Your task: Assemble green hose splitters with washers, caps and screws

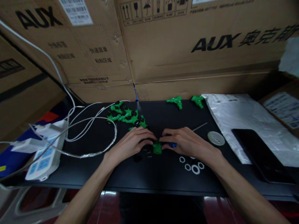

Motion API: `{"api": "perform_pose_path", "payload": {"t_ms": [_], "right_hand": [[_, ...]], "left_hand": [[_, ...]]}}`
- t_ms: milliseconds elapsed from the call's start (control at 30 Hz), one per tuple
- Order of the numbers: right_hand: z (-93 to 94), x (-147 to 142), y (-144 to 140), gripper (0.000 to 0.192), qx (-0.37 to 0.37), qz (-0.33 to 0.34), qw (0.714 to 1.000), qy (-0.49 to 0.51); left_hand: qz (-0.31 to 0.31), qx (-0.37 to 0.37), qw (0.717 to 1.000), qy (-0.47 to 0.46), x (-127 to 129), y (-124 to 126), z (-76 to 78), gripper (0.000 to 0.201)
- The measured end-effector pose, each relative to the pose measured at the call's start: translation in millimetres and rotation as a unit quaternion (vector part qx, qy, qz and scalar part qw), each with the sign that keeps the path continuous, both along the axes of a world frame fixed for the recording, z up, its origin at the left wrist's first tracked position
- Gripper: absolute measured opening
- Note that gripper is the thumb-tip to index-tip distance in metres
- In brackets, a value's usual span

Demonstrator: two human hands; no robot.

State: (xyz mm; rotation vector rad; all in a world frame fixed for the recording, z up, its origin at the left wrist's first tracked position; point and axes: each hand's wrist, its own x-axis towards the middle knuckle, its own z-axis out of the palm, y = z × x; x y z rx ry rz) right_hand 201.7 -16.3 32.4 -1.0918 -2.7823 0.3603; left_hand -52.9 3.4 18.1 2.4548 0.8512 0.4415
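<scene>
Both hands meet at the middle of the black table (151,177). My left hand (133,141) holds a green plastic fitting (157,147) against the tabletop, fingers curled around it. My right hand (184,141) grips a tool with a blue handle (173,145), its tip hidden at the fitting. Small black screws (147,151) and a black round cap (137,158) lie just below my left hand. Several white rings (191,166) lie below my right hand.
A pile of green fittings (126,115) sits at the back left, two more green fittings (177,101) at the back. White disc (216,138), thin metal rod (199,127), plastic bag (245,118) and a dark phone (257,152) lie right; power strip (44,158) and white cables (93,124) left. Cardboard boxes (187,46) stand behind.
</scene>
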Motion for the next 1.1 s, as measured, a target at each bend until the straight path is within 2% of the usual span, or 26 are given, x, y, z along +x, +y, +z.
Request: {"api": "perform_pose_path", "payload": {"t_ms": [100, 167, 267, 367, 500, 600, 667, 733, 833, 967, 1033, 1100], "right_hand": [[-1.1, 1, 0, 0.023, 0.006, -0.001, 1.000, 0.007], [-1.5, 2, 0, 0.023, 0.009, 0.000, 1.000, 0.014], [0.6, 4, -1, 0.028, 0.017, -0.004, 1.000, 0.024], [5.3, 6, -2, 0.037, 0.036, -0.023, 0.999, 0.033], [10.2, 8, -3, 0.039, 0.054, -0.029, 0.997, 0.053], [17.0, 10, -2, 0.041, 0.063, -0.019, 0.995, 0.080], [27.4, 11, 0, 0.041, 0.066, -0.007, 0.993, 0.101], [43.6, 11, 3, 0.039, 0.072, 0.012, 0.988, 0.135], [75.6, 6, 7, 0.031, 0.105, 0.047, 0.968, 0.223], [114.8, -11, 10, 0.020, 0.163, 0.030, 0.926, 0.339], [125.1, -22, 10, 0.017, 0.165, 0.019, 0.902, 0.398], [127.6, -32, 11, 0.018, 0.147, 0.010, 0.879, 0.454]], "left_hand": [[0.052, 0.013, 0.999, -0.007, -4, -16, 7.4, 0.027], [0.095, 0.021, 0.995, -0.001, -8, -32, 10.0, 0.022], [0.068, 0.038, 0.993, 0.084, -11, -53, 8.1, 0.018], [0.047, 0.059, 0.988, 0.134, -10, -61, 1.6, 0.016], [0.036, 0.059, 0.984, 0.164, -3, -58, -3.2, 0.024], [0.037, 0.058, 0.983, 0.169, 2, -60, -0.3, 0.035], [0.041, 0.044, 0.986, 0.158, 3, -63, 3.5, 0.034], [0.056, 0.011, 0.991, 0.117, 3, -65, 7.3, 0.026], [0.097, -0.023, 0.995, -0.015, 1, -60, 10.2, 0.017], [0.123, -0.034, 0.974, -0.185, 4, -34, 6.4, 0.023], [0.128, -0.039, 0.964, -0.232, 8, -19, 2.0, 0.023], [0.147, -0.065, 0.954, -0.255, 12, -9, -3.2, 0.020]]}}
